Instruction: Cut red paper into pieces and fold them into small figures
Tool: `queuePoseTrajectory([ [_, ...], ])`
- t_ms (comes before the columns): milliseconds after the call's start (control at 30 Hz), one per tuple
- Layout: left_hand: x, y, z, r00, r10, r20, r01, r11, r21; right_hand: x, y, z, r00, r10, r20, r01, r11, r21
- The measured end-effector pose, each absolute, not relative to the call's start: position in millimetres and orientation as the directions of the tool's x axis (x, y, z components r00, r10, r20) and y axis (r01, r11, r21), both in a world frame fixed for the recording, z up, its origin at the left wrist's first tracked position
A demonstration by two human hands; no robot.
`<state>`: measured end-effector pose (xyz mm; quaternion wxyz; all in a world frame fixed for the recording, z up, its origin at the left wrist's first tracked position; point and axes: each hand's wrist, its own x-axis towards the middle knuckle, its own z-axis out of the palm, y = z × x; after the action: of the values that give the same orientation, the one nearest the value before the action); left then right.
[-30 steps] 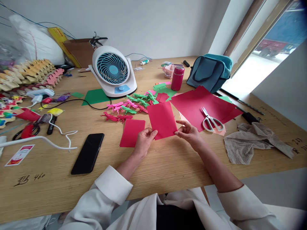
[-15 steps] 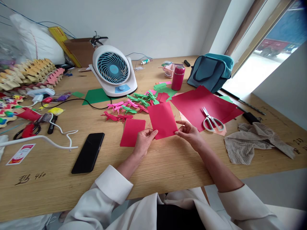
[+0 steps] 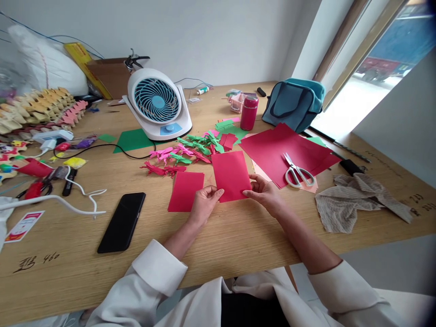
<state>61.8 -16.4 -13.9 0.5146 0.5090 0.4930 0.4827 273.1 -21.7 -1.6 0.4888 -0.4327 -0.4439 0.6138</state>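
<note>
Red paper rectangle (image 3: 231, 176): held at its near edge by both hands, left hand (image 3: 203, 203) pinching the near left corner, right hand (image 3: 264, 193) pinching the near right corner, fingers closed on the sheet. Against the frames before, the sheet sits lower and flatter toward the table (image 3: 238, 236), its far edge less raised; the grip is unchanged, and the apparent shift of everything else comes from the camera. Long axis runs away from the person, leaning slightly to the left at the far end; short edges near and far. Second red rectangle (image 3: 185, 191): flat on the table just left of the left hand, its near right corner covered by that hand. Whether the held sheet touches the table cannot be told. Large red sheets (image 3: 272, 147): beyond the right hand, carrying scissors (image 3: 297, 170). Folded paper figures (image 3: 180, 154), pink, red and green: beyond both hands. Black phone (image 3: 121, 222): well left of the left hand. Crumpled cloth (image 3: 354, 204): far right of the right hand.
</note>
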Motion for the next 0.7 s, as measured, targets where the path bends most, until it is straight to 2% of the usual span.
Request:
queuePoseTrajectory([
  [233,57.4,-13.4,-21.5,0.060,0.998,0.010,0.060,-0.014,0.998,281.6,-20.5,-3.1,-0.029,0.998,-0.051,-0.108,-0.054,-0.993],
  [433,57.3,-14.0,-22.6,0.082,0.997,0.000,0.109,-0.009,0.994,275.8,-20.1,-2.4,-0.043,0.995,-0.095,-0.132,-0.100,-0.986],
  [700,57.5,-14.7,-20.1,0.090,0.995,0.030,0.133,-0.042,0.990,280.6,-20.8,-2.8,0.059,0.993,-0.099,-0.139,-0.090,-0.986],
])
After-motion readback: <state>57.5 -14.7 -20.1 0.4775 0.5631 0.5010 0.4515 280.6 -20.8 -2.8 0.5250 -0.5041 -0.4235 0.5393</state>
